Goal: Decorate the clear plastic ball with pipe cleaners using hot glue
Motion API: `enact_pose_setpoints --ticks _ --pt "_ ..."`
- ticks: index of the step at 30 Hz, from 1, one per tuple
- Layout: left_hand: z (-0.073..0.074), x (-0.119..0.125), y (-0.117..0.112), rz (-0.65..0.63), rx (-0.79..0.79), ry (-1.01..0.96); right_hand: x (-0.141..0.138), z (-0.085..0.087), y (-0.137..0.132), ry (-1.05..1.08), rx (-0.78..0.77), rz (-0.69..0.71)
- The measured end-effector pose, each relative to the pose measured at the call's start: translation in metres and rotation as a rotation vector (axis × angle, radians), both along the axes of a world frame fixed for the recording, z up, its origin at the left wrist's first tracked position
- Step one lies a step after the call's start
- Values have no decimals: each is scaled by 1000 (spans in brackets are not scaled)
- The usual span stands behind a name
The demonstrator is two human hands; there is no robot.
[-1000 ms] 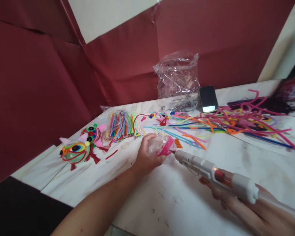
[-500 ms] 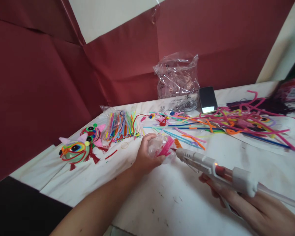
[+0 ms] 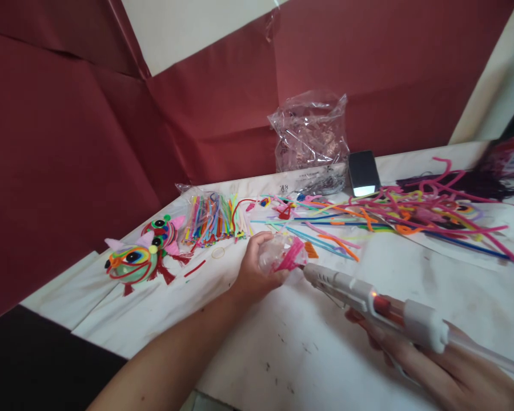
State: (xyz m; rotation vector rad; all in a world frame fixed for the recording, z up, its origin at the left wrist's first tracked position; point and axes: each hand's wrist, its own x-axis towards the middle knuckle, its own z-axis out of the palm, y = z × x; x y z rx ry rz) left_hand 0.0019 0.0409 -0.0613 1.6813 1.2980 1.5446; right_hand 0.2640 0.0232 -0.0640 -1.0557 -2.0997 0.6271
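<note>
My left hand (image 3: 257, 268) is closed around a clear, rounded plastic piece (image 3: 270, 254) with pink fuzzy strips (image 3: 292, 254) on its right side. In my right hand (image 3: 394, 337) is a white hot glue gun (image 3: 346, 288), its small light glowing orange and a clear glue stick (image 3: 484, 351) trailing from the back. The gun's nozzle points left, at the lower edge of the pink strips; whether it touches them I cannot tell. Just behind, a small orange ridged piece (image 3: 310, 249) lies on the white table.
Two colourful animal-face ornaments (image 3: 133, 262) with red tassels stand at the left. Behind my left hand lies a bag of pipe cleaners (image 3: 212, 217). Loose pipe cleaners (image 3: 411, 211) pile up at the right, near a black box-shaped lamp (image 3: 364, 173) and a clear plastic bag (image 3: 310, 137).
The glue gun has shifted slightly left and down, bringing its nozzle closer to the pink strips. My left hand has barely moved, while the plastic piece looks slightly turned.
</note>
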Motion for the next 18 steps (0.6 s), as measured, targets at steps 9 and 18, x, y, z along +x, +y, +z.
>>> enact_pose_setpoints --ticks 9,18 --pt "0 0 -1 5 16 18 -1 -1 -3 -1 -21 -75" --pt "2 2 0 10 4 -7 -3 6 -6 20 -48 -9"
